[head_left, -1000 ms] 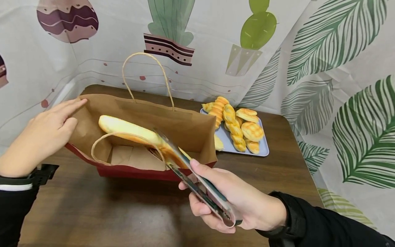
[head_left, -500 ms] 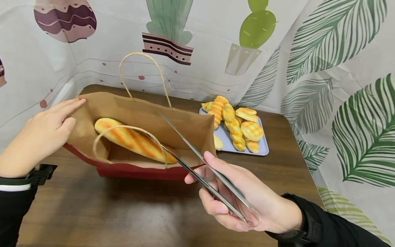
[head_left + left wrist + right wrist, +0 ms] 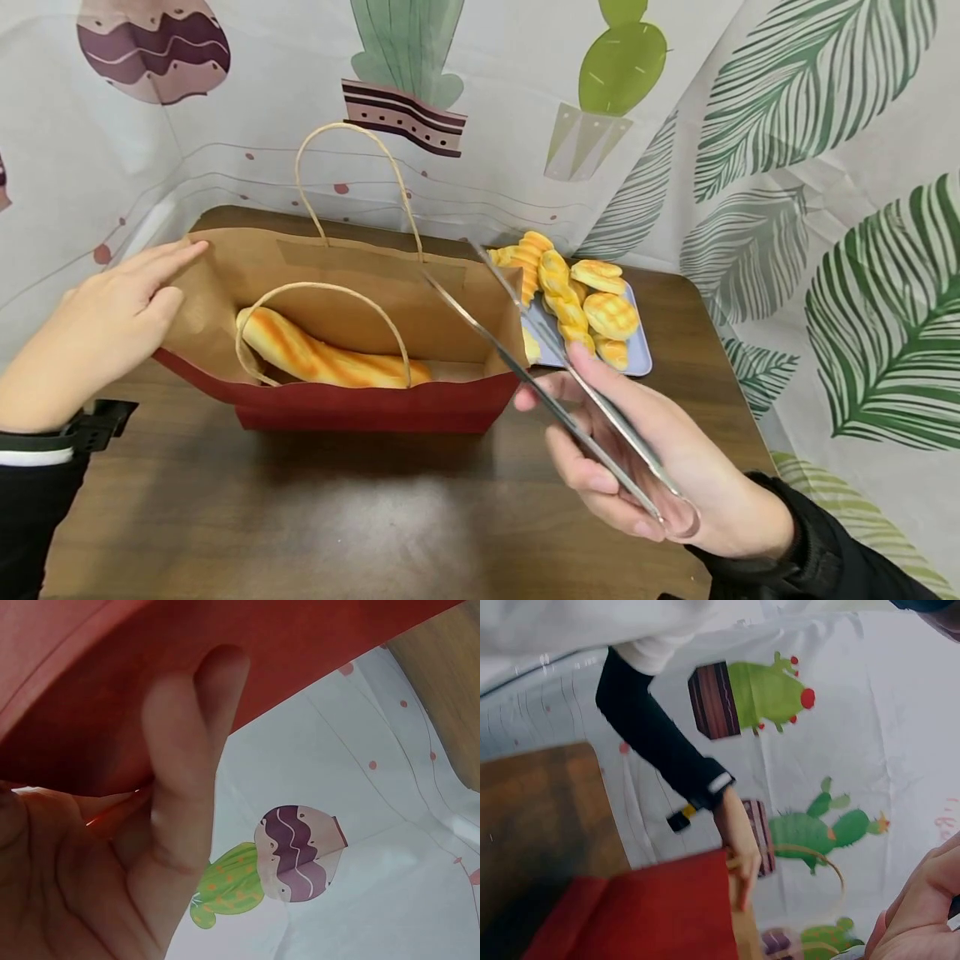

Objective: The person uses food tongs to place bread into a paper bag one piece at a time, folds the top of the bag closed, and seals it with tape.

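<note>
A red paper bag [image 3: 375, 408] with a brown inside and cord handles stands with its mouth spread. My left hand [image 3: 127, 300] grips its left rim; in the left wrist view, fingers [image 3: 176, 765] press on its red outer side. Inside lies a long loaf of bread [image 3: 330, 360] with orange-brown stripes, partly behind the front wall and near handle. My right hand [image 3: 645, 450] holds metal tongs [image 3: 570, 423], fingers and thumb around their two arms. The tongs point up and left past the bag's right end, their tips apart with nothing between them.
Behind the bag's right end, a pale blue tray [image 3: 640, 354] carries several breads, including a braided one [image 3: 564, 293] and a round one [image 3: 611, 315]. The wooden table [image 3: 375, 525] meets a printed cloth [image 3: 517, 83] at its back.
The tongs have let go of the loaf, which has dropped to lie lower in the bag. My right hand has drawn the tongs out to the right. My left hand has stayed on the rim.
</note>
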The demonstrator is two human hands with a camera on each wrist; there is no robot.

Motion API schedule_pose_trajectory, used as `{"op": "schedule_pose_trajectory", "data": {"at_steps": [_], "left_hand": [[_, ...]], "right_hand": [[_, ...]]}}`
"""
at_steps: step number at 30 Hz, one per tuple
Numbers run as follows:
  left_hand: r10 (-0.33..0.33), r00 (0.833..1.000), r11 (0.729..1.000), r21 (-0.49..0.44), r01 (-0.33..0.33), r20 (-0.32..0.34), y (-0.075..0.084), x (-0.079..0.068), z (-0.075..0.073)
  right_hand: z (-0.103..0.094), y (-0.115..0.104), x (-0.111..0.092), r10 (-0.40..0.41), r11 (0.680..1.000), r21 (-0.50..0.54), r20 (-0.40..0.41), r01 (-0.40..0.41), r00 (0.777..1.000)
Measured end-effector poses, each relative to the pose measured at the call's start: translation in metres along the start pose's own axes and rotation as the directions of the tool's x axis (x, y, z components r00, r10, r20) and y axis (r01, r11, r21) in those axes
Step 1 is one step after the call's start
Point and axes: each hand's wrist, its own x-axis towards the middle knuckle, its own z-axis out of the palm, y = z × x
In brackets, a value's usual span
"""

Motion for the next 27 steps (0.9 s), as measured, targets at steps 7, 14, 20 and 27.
{"op": "schedule_pose_trajectory", "data": {"at_steps": [7,14,20,27], "left_hand": [[0.001,1.000,1.000,-0.020,-0.001,0.001,0.003,-0.003,-0.001],[0.003,1.000,1.000,-0.019,-0.003,-0.001,0.004,-0.003,-0.002],[0.004,1.000,1.000,-0.025,-0.004,-0.005,0.003,-0.003,-0.001],[-0.004,1.000,1.000,-0.025,0.004,0.003,0.004,-0.004,-0.001]], "right_hand": [[-0.018,-0.003,-0.012,-0.094,0.995,0.021,-0.014,0.094,0.996],[-0.041,0.001,-0.020,-0.204,0.973,0.118,0.065,0.196,0.977],[-0.064,0.008,-0.021,-0.227,0.967,0.120,0.014,0.224,0.974],[-0.091,0.027,-0.017,-0.218,0.966,0.137,-0.010,0.218,0.976]]}}
